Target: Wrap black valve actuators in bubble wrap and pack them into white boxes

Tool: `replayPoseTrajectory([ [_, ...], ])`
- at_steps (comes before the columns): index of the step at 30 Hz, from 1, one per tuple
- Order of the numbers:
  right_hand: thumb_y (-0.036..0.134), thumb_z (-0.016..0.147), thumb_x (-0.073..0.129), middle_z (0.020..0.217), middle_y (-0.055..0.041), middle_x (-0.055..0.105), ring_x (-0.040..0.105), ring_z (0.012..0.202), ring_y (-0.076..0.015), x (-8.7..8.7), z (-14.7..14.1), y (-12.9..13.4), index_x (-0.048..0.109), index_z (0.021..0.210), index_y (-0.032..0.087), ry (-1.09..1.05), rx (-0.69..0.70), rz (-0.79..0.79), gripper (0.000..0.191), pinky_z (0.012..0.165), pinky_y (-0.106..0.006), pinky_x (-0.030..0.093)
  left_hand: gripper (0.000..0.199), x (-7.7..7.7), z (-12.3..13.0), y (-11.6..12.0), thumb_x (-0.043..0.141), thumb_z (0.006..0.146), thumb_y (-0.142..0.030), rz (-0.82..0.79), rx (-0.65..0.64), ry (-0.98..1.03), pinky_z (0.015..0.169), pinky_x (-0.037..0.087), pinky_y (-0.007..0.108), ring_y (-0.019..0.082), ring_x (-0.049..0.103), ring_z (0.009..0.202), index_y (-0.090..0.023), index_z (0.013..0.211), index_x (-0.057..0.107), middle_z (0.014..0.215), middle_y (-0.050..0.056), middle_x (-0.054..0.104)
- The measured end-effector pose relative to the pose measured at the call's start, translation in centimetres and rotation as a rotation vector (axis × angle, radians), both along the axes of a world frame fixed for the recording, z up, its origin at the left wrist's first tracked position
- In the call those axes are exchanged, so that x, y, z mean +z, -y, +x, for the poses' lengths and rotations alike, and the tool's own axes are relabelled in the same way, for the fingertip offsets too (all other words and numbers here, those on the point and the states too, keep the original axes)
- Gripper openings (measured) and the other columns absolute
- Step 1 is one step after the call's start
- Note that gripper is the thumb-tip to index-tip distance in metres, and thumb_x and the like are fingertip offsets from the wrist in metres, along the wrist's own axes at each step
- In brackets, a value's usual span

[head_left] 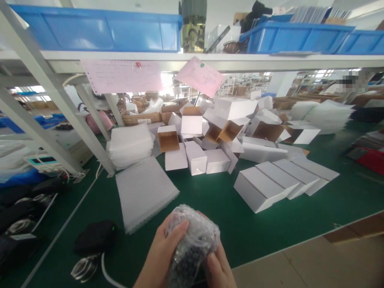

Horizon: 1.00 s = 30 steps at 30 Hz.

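Note:
Between my hands is a bundle in bubble wrap (195, 240), with something dark showing through the clear plastic; its kind is hidden. My left hand (163, 250) grips the bundle from the left, thumb across its top. On the right side my right hand (220, 266) presses against it with bent fingers. Flat on the green table lies a stack of bubble wrap sheets (145, 192), just beyond my left hand. A black device (95, 237) with a pale cable and a round metal-and-glass part (85, 269) sits to the left.
Closed white boxes (264, 184) stand in a row at right. Behind them is a heap of open white boxes (192, 124). Thicker white sheets (130, 144) are piled at back left. Overhead, a shelf (216, 64) carries blue bins (102, 30). More black devices (18, 216) lie far left.

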State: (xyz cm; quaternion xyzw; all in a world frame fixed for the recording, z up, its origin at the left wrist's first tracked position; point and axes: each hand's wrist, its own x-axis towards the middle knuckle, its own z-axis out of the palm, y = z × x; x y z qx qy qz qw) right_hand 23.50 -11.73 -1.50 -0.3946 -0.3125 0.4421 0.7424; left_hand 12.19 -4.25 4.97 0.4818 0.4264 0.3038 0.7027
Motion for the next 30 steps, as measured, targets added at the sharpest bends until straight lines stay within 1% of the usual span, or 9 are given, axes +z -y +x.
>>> replayPoseTrajectory([
  [3, 0.063, 0.054, 0.094, 0.126, -0.0121, 0.074, 0.072, 0.110, -0.0333, 0.2, -0.3, -0.4, 0.059, 0.134, 0.025, -0.220, 0.058, -0.087, 0.096, 0.093, -0.042, 0.060, 0.048, -0.4, 2.0, 0.5, 0.063, 0.087, -0.062, 0.252, 0.066, -0.120, 0.096, 0.054, 0.037, 0.027, 0.068, 0.104, -0.020, 0.109, 0.067, 0.108, 0.007, 0.073],
  [6, 0.052, 0.046, 0.100, 0.096, -0.0111, 0.080, 0.076, 0.086, -0.0324, -0.4, 1.7, -0.3, 0.067, 0.111, 0.019, -0.227, 0.020, -0.237, 0.080, 0.073, -0.040, 0.061, 0.034, -0.7, 3.6, -0.2, 0.049, 0.098, -0.050, 0.655, -0.009, -0.296, 0.091, 0.053, 0.042, 0.025, 0.065, 0.095, -0.020, 0.102, 0.064, 0.100, 0.007, 0.068],
  [9, 0.048, 0.049, 0.098, 0.089, -0.0102, 0.080, 0.074, 0.081, -0.0315, -1.6, 4.8, 0.4, 0.067, 0.108, 0.017, -0.164, -0.200, -0.342, 0.073, 0.071, -0.039, 0.059, 0.024, -0.7, 4.7, -2.9, 0.049, 0.099, -0.039, 1.027, 0.003, -0.423, 0.088, 0.054, 0.043, 0.025, 0.064, 0.095, -0.019, 0.098, 0.061, 0.097, 0.008, 0.065],
  [12, 0.047, 0.057, 0.095, 0.097, -0.0108, 0.079, 0.074, 0.091, -0.0313, -2.7, 7.3, 0.9, 0.066, 0.112, 0.017, -0.068, -0.432, -0.379, 0.069, 0.083, -0.041, 0.059, 0.017, 0.1, 6.4, -7.3, 0.057, 0.097, -0.033, 1.223, 0.081, -0.547, 0.090, 0.056, 0.041, 0.025, 0.064, 0.100, -0.018, 0.103, 0.058, 0.104, 0.011, 0.065],
  [15, 0.050, 0.063, 0.091, 0.100, -0.0108, 0.079, 0.073, 0.094, -0.0318, -3.3, 8.2, 0.9, 0.065, 0.116, 0.017, -0.030, -0.493, -0.354, 0.067, 0.086, -0.043, 0.059, 0.036, 1.5, 9.6, -11.8, 0.064, 0.094, -0.033, 1.267, 0.137, -0.645, 0.108, 0.046, 0.052, 0.035, 0.053, 0.128, -0.014, 0.123, 0.057, 0.132, 0.021, 0.057],
  [18, 0.047, 0.057, 0.094, 0.095, -0.0092, 0.079, 0.073, 0.090, -0.0311, -3.3, 8.1, 0.8, 0.061, 0.122, 0.017, -0.056, -0.506, -0.385, 0.079, 0.081, -0.040, 0.058, 0.054, 2.8, 13.6, -15.3, 0.066, 0.094, -0.038, 1.281, 0.129, -0.760, 0.113, 0.037, 0.062, 0.044, 0.037, 0.144, -0.017, 0.141, 0.053, 0.155, 0.026, 0.038],
  [22, 0.049, 0.050, 0.096, 0.088, -0.0076, 0.078, 0.072, 0.088, -0.0320, -3.2, 7.9, 0.7, 0.060, 0.125, 0.013, -0.051, -0.567, -0.414, 0.090, 0.081, -0.041, 0.056, 0.042, 3.1, 17.0, -17.1, 0.075, 0.086, -0.041, 1.203, 0.095, -0.901, 0.108, 0.036, 0.071, 0.050, 0.045, 0.135, -0.017, 0.120, 0.068, 0.144, 0.025, 0.051],
  [26, 0.049, 0.050, 0.095, 0.085, -0.0071, 0.078, 0.072, 0.085, -0.0334, -3.0, 7.9, 0.7, 0.063, 0.124, 0.013, -0.043, -0.600, -0.427, 0.088, 0.079, -0.043, 0.058, 0.032, 2.4, 16.2, -16.4, 0.070, 0.083, -0.030, 1.137, 0.084, -0.924, 0.092, 0.053, 0.057, 0.043, 0.057, 0.116, -0.016, 0.112, 0.067, 0.128, 0.021, 0.057],
  [30, 0.046, 0.053, 0.095, 0.092, -0.0075, 0.078, 0.073, 0.090, -0.0324, -2.8, 7.7, 0.5, 0.060, 0.129, 0.014, -0.082, -0.598, -0.363, 0.090, 0.083, -0.043, 0.059, 0.056, 2.1, 12.6, -14.7, 0.068, 0.074, -0.019, 1.067, 0.106, -0.848, 0.108, 0.046, 0.050, 0.038, 0.050, 0.128, -0.007, 0.127, 0.055, 0.130, 0.022, 0.055],
])
